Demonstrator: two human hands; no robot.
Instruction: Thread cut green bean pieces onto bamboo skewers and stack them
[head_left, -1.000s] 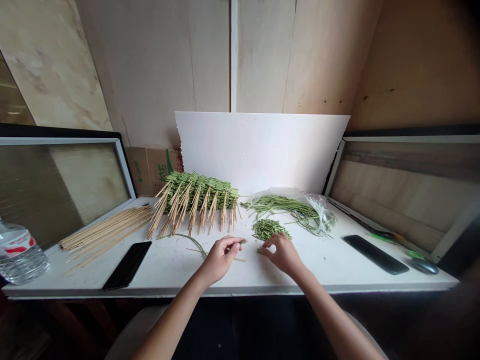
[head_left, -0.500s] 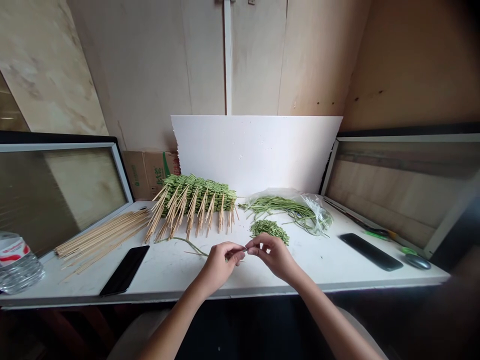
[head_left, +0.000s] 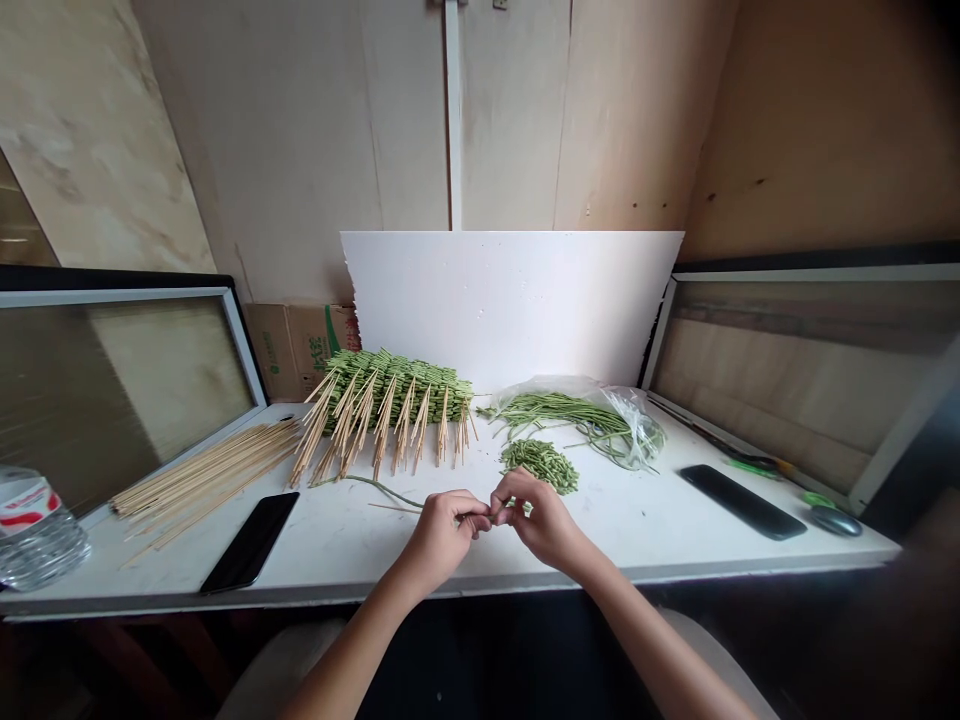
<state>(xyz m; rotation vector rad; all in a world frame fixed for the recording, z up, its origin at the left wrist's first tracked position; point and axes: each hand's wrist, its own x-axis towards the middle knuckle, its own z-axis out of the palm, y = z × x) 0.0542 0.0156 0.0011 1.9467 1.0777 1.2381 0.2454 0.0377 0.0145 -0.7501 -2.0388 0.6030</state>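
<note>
My left hand is closed, its fingers pinched around a long green bean that trails out to the left over the table. A thin wooden skewer also runs toward this hand; whether it is gripped cannot be seen. My right hand is closed too, thumb and fingers pinching at the bean's end, right against the left fingertips. Just behind the right hand lies a heap of short cut bean pieces. Fingers hide most of what sits between the two hands.
Skewered bean pieces are stacked at the back left, near loose skewers. Long beans lie in a plastic bag. Two phones, a water bottle and a mouse rest on the table.
My hands have come closer together and slightly lower, the right fingers curling in more tightly. The bean's trailing part has shifted slightly.
</note>
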